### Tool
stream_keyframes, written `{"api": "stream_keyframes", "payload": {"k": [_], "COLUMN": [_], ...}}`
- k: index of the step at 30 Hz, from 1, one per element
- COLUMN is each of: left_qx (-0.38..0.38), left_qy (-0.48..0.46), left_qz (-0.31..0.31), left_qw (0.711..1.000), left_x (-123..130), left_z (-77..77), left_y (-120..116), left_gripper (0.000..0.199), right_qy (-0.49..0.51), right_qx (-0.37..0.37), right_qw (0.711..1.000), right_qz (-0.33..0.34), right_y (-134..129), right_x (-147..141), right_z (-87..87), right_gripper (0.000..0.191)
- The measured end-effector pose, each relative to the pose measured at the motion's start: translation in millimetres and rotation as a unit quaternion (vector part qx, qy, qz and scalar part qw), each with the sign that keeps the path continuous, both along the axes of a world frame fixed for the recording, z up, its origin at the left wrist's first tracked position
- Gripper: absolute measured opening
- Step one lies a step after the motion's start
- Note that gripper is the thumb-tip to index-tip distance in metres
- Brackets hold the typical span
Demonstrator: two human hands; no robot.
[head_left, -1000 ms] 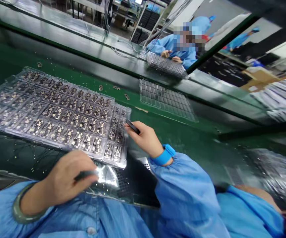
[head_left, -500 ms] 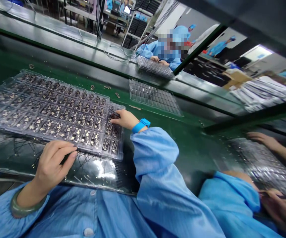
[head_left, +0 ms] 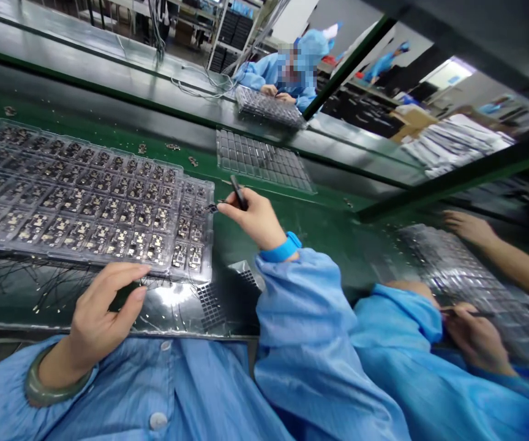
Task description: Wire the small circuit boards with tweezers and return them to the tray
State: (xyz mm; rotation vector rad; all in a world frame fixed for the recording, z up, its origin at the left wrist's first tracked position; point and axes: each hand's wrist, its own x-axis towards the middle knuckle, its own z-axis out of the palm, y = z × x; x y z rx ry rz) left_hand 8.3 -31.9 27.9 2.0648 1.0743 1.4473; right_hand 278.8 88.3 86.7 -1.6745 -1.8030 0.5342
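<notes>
A clear plastic tray (head_left: 206, 245) of small dark circuit boards with gold pads lies in front of me, its cells filled in rows. My right hand (head_left: 250, 217) is shut on black tweezers (head_left: 239, 193), just off the tray's right edge. A tiny dark part (head_left: 212, 208) sits near the tray corner by my fingertips. My left hand (head_left: 106, 312) hovers at the tray's front edge with its fingers slightly curled. It holds nothing that I can see. A jade bangle (head_left: 57, 383) circles my left wrist, and a blue band (head_left: 280, 248) circles my right.
Thin dark wires and specks lie on a black mat (head_left: 39, 294) below the tray. An empty clear tray (head_left: 264, 160) and loose boards (head_left: 172, 147) rest on the green belt. A co-worker (head_left: 283, 76) handles a tray across the line, and a neighbour's hand (head_left: 476, 337) holds tweezers at right.
My right hand has drawn back from above the tray's right corner to beside its edge, with the tweezers upright. The whole scene has shifted left and up as my head turned.
</notes>
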Motion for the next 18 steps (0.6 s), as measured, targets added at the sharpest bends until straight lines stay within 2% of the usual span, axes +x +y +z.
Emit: {"api": "stream_keyframes", "payload": {"k": [3,6,10,12,14,18], "left_qx": [-0.136,-0.271,-0.375,-0.392,-0.408,-0.431], "left_qy": [-0.055,-0.113,-0.229,-0.264,-0.279,-0.293], "left_qz": [-0.108,-0.199,-0.211,-0.199,-0.187,-0.184], "left_qw": [0.983,0.935,0.873,0.858,0.849,0.833], "left_x": [18.4,44.0,73.6,80.8,83.2,81.5], "left_z": [3.0,8.5,15.6,16.9,15.9,9.3], "left_y": [-3.7,-3.6,-1.1,-0.5,-0.8,-3.0], "left_gripper": [0.026,0.019,0.025,0.028,0.028,0.025], "right_qy": [0.149,0.321,0.508,0.545,0.552,0.538], "right_qx": [0.047,0.032,-0.037,-0.052,-0.05,-0.049], "right_qw": [0.985,0.938,0.847,0.822,0.815,0.824], "right_qz": [-0.067,-0.125,-0.151,-0.156,-0.168,-0.171], "right_y": [-46.1,-93.5,-138.8,-151.2,-158.6,-165.2], "right_x": [9.5,0.7,-29.6,-43.5,-53.3,-61.8], "right_z": [8.5,3.8,-16.5,-26.3,-34.0,-43.9], "right_gripper": [0.024,0.027,0.028,0.029,0.031,0.03]}}
